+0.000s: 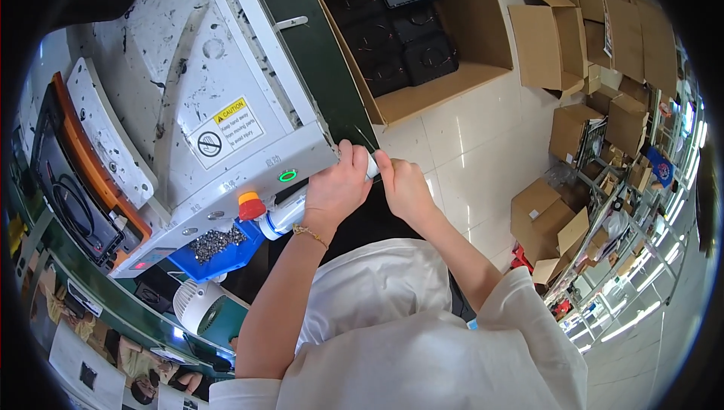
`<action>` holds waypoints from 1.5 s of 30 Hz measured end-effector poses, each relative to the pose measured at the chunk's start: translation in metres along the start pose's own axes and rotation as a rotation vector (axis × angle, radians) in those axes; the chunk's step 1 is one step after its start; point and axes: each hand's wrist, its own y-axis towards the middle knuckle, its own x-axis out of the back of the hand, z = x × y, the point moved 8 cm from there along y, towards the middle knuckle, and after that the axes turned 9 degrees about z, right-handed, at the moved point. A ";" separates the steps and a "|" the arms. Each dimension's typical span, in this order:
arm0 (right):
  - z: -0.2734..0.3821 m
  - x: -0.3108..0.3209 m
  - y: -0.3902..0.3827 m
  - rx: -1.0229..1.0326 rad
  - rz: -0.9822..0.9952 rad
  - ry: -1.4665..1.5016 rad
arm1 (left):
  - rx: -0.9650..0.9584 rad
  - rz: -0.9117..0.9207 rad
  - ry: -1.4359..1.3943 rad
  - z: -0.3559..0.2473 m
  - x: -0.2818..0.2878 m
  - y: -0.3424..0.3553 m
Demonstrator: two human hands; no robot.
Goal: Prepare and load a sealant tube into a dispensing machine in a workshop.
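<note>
My left hand [338, 190] and my right hand [407, 190] meet at the front right corner of the grey machine [226, 48]. Between them shows a short piece of a white, rounded object [372, 168]; a thin dark spike sticks up beside it. Its kind is hard to tell, as the fingers cover most of it. Left fingers curl around it, and the right hand is closed against its other side with the thumb on top. Beside my left wrist lies a clear bottle [286, 216] with a blue ring.
A red stop button [250, 206] and a lit green button [288, 176] sit on the machine's front. Below are a blue bin [219, 265] of screws and a white fan [197, 306]. An open carton [475, 25] holds black parts. Cartons fill the right; people sit lower left.
</note>
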 end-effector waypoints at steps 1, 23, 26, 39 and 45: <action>0.002 0.000 -0.001 0.019 -0.010 0.038 | -0.001 0.003 -0.001 0.000 -0.002 -0.002; -0.011 -0.004 -0.011 -0.014 -0.035 -0.035 | 0.064 0.000 -0.150 0.009 -0.007 -0.003; -0.024 0.001 -0.020 0.000 -0.023 -0.085 | 0.047 -0.068 -0.135 0.010 0.000 0.002; 0.001 0.002 0.010 0.014 0.036 -0.064 | 0.107 0.095 -0.253 0.014 -0.009 0.002; -0.017 0.001 -0.013 -0.004 0.057 -0.097 | 0.095 0.056 -0.253 0.013 -0.002 -0.001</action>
